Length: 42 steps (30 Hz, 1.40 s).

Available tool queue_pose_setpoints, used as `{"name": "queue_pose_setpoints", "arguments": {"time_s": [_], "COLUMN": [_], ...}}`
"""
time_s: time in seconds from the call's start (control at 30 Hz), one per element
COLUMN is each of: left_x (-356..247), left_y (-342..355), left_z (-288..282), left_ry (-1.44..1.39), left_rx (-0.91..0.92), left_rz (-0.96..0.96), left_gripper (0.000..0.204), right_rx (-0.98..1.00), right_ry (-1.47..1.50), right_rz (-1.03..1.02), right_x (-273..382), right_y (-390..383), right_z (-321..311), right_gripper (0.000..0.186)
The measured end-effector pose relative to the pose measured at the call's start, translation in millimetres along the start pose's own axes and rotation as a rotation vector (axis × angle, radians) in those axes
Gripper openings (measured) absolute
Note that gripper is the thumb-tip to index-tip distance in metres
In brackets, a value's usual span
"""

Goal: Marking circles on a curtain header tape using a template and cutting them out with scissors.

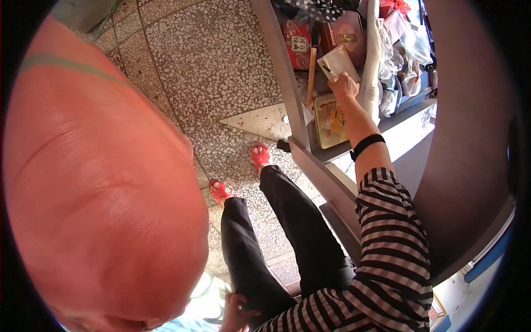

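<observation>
A large orange sack (105,182) fills the picture from 7 to 11 o'clock, close under the camera; its woven surface carries one grey-green stripe near the top. What supports it is not visible.

The speckled terrazzo floor (221,61) takes the centre and the 12 o'clock area. On it stands the person, in black trousers (276,243), a black-and-white striped top (387,265) and red sandals (260,157).

A grey metal frame (282,72) runs from 12 o'clock down toward 4 o'clock and edges a shelf (398,113) crowded with goods: a red tin (297,44), a dark red tin (345,33), a yellow picture tin (329,119) lying flat, a white roll (371,66) standing on end, and clear bags (406,55) at 1 o'clock.

The right hand (344,86) is stretched out to the shelf at 1 o'clock, a black band (368,145) on the forearm. Its fingers are closed on the lower edge of a pale flat box (336,62), which sits tilted just above the yellow tin and in front of the dark red one. Whether the box is clear of the shelf cannot be told.

The left hand (235,312) is at 6 o'clock, low beside the left trouser leg, fingers loosely curled; it appears to hold nothing, though the view is partial.

Judgement: the box is gripped but remains among the shelf goods; its handling is at an early stage, with nothing moved off the shelf.
</observation>
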<state>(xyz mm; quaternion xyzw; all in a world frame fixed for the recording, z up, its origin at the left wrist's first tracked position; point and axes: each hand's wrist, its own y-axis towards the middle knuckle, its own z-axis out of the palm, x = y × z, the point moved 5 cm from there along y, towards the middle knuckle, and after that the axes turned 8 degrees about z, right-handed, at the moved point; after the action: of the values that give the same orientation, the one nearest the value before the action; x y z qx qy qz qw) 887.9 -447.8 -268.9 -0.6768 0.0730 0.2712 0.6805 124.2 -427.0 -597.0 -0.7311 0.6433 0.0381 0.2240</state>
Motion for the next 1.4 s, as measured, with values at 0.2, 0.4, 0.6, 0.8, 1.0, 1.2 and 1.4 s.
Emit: {"name": "queue_pose_setpoints", "arguments": {"time_s": [0.2, 0.4, 0.6, 0.8, 1.0, 1.2, 1.4], "left_x": [-3.8, 3.1, -4.7, 8.0, 8.6, 11.1, 4.2], "left_y": [5.8, 3.6, -2.3, 0.5, 0.9, 1.9, -3.7], "left_z": [-9.6, -10.0, -18.6, -16.0, -17.0, -12.4, -13.0], "left_ry": [-0.008, 0.027, 0.027, -0.071, -0.066, -0.007, -0.026], "left_rx": [-0.027, 0.005, -0.012, -0.048, -0.068, -0.029, -0.03], "left_rz": [0.019, 0.109, 0.002, 0.067, 0.119, 0.054, -0.064], "left_gripper": [0.071, 0.072, 0.071, 0.072, 0.074, 0.073, 0.072], "right_rx": [-0.03, -0.19, -0.146, -0.173, -0.144, -0.015, 0.052], "right_ry": [-0.117, 0.194, 0.398, 0.307, 0.301, 0.124, 0.034], "right_rz": [-0.041, -0.06, -0.03, 0.152, 0.129, -0.103, -0.054], "right_x": [-6.7, -41.7, -19.7, -11.1, 12.2, -6.5, 2.9], "right_y": [4.0, 24.2, -41.3, -42.2, -34.1, 7.0, -8.1], "right_z": [9.8, 0.2, 4.3, 1.7, -31.3, -14.8, -17.2], "right_gripper": [0.032, 0.025, 0.028, 0.028, 0.023, 0.028, 0.042]}}
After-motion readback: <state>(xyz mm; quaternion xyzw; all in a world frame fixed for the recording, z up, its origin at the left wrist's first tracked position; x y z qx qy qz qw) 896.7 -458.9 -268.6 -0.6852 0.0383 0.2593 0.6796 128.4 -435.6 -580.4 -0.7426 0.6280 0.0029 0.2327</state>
